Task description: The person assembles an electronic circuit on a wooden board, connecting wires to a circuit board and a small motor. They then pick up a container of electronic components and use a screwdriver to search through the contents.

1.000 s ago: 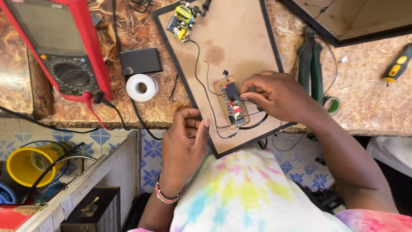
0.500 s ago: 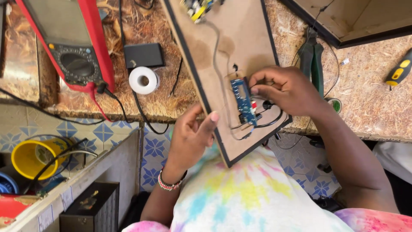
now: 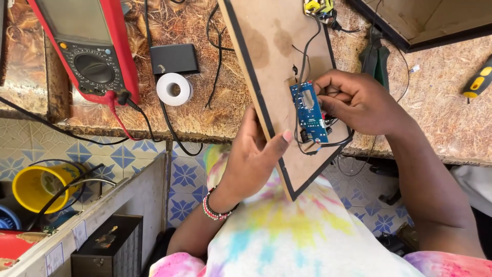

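Note:
A brown hardboard panel (image 3: 266,56) with a black edge lies tilted over the bench's front edge. My left hand (image 3: 253,156) grips its lower left edge, thumb on top. A small blue circuit board (image 3: 309,113) sits on the panel, with thin black wires (image 3: 328,146) looping below it. My right hand (image 3: 356,100) pinches the blue board's right side with fingers curled over it. A small yellow component (image 3: 318,6) is fixed at the panel's far end.
A red multimeter (image 3: 87,46) with leads lies at the left, next to a black box (image 3: 174,58) and a white tape roll (image 3: 174,88). Green-handled pliers (image 3: 376,56) and a yellow-handled tool (image 3: 477,82) lie right. A yellow bucket (image 3: 38,187) stands on the tiled floor.
The panel has swung and tilted further, its near corner now over my lap. The small board, earlier showing red and white, now shows its blue face under my right hand.

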